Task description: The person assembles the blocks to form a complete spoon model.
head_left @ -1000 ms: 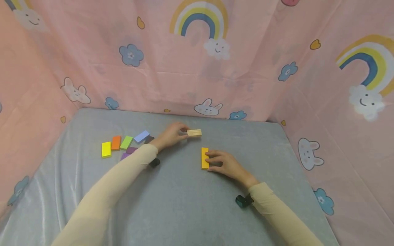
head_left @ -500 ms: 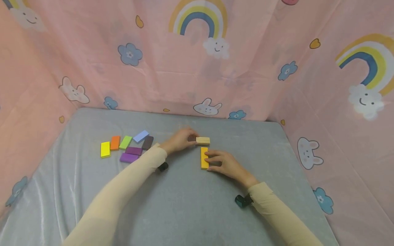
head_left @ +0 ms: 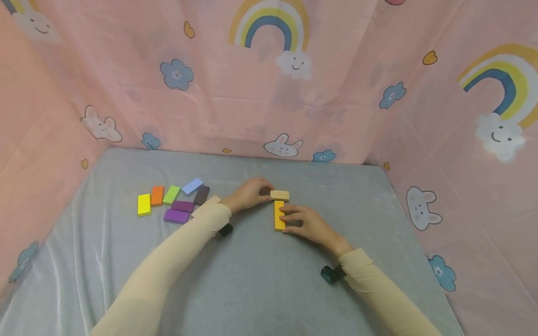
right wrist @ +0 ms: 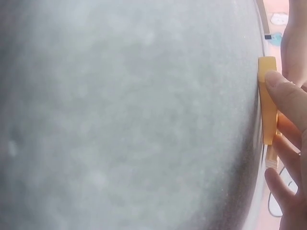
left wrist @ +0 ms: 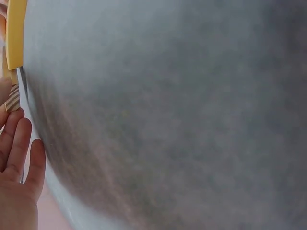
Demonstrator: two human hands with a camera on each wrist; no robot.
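Observation:
In the head view my left hand [head_left: 252, 192] pinches a small light-wood block [head_left: 279, 195] with striped lines along it, thumb on the near side. This block lies right at the far end of an orange-yellow block [head_left: 279, 215]. My right hand [head_left: 308, 224] holds the orange-yellow block from its right side, fingers and thumb along that edge. The left wrist view shows the striped block [left wrist: 13, 99] by my left fingertips, with the orange-yellow block [left wrist: 16, 33] above it. In the right wrist view my right thumb presses on the orange-yellow block [right wrist: 268, 105].
Several coloured blocks lie at the left of the grey cloth-covered table [head_left: 252, 280]: yellow [head_left: 144, 204], orange [head_left: 157, 195], green [head_left: 172, 195], light blue [head_left: 193, 186], dark [head_left: 202, 195] and two purple ones [head_left: 176, 215]. A pink patterned curtain [head_left: 353, 112] surrounds the table.
My left hand has brought the striped block rightward and nearer, up to the far end of the orange-yellow block. My right hand has stayed in place.

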